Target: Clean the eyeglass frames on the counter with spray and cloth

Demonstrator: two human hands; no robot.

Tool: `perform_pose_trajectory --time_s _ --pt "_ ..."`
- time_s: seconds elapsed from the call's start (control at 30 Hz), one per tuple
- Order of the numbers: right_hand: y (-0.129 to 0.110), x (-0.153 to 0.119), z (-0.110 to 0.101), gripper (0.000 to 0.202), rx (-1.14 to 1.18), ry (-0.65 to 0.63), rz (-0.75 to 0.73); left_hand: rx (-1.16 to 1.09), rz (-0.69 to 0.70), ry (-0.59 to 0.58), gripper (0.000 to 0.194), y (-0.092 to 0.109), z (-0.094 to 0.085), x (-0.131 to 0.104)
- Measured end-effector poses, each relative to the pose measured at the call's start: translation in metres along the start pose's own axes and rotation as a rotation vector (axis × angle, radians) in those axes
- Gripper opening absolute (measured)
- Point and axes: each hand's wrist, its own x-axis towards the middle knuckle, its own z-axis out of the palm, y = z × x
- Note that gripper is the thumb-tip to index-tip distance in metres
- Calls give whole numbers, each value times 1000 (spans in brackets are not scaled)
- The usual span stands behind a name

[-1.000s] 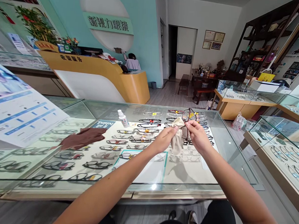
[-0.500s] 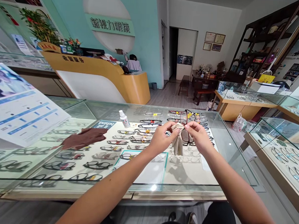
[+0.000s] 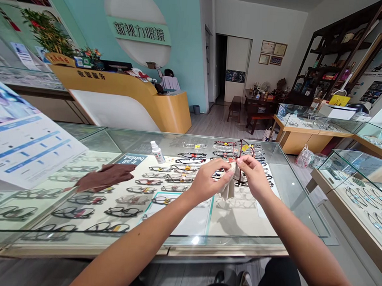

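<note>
Above the glass showcase [image 3: 237, 233], my right hand [image 3: 254, 176] is closed on dark-rimmed eyeglasses [image 3: 234, 148], pinching them near the middle. One lens points up and the other hangs down, partly hidden by the hand and cloth. My left hand [image 3: 208, 179] is closed on a beige cleaning cloth [image 3: 228, 192], pressed against the glasses beside my right fingertips. The cloth's loose end droops below. To the left on the glass, a white spray bottle [image 3: 158, 152] stands upright, and a brown cloth [image 3: 105, 178] lies crumpled.
Inside the showcase lie rows of eyeglass frames [image 3: 124, 211] and a teal-edged white panel [image 3: 190, 216]. A printed stand-up card [image 3: 29, 140] occupies the left end. A wooden reception counter [image 3: 175, 110] is beyond, with more showcases [image 3: 360, 184] at right.
The glasses have turned a little in my right hand, with the upper lens now facing me more. My left fingers have curled further over the cloth, whose hanging end shows less.
</note>
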Motion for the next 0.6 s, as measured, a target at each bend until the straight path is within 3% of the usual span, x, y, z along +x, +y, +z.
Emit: perform_pose_trajectory --time_s 0.13,0.27,0.33,0.5,0.6 --pt "0 -1 -1 46 6 7 -11 -138 47 -179 49 6 1 -2" --pt "-3 -3 1 46 13 -25 1 -170 -120 85 48 4 2 -1" --pt "-4 -5 3 46 19 -45 -5 -205 -225 129 47 0 3 2" --pt "-3 -6 4 48 10 -69 -33 -359 -422 -157 69 -5 6 8" --pt "-1 -7 5 47 2 -94 -34 -397 -491 -250 77 -3 9 6"
